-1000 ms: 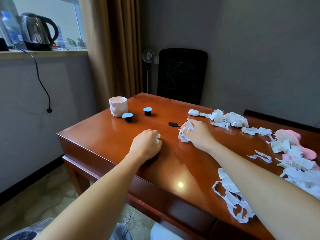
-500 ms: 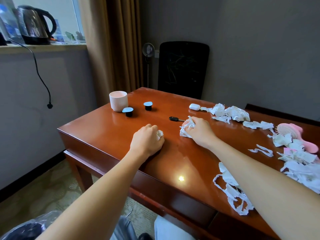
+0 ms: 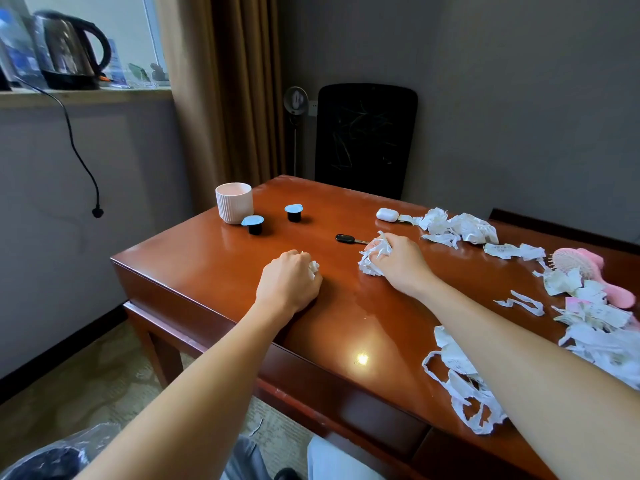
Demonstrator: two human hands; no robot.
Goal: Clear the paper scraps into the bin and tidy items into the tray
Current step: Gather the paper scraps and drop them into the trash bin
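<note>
Crumpled wad of paper scraps point(image 3: 374, 258) sits on the desk point(image 3: 207, 265), bunched in the right hand point(image 3: 398, 263). The fingers curl round it, and white edges poke out past the knuckles. The left hand point(image 3: 289, 284) rests as a fist on the desk, its fingers folded tight on a small scrap point(image 3: 313, 266) that peeks out at the front. Just beyond the wad lies a black key point(image 3: 346, 239). Farther back, a white earbud case point(image 3: 387, 214) lies beside a heap of loose scraps point(image 3: 457, 228). More paper trails right over a pink hairbrush point(image 3: 585, 261). A tangle of strips point(image 3: 460, 386) lies at the near edge beside the right forearm. At the far left stand a ribbed cup point(image 3: 234, 202) and two blue-lidded capsules point(image 3: 255, 224).
</note>
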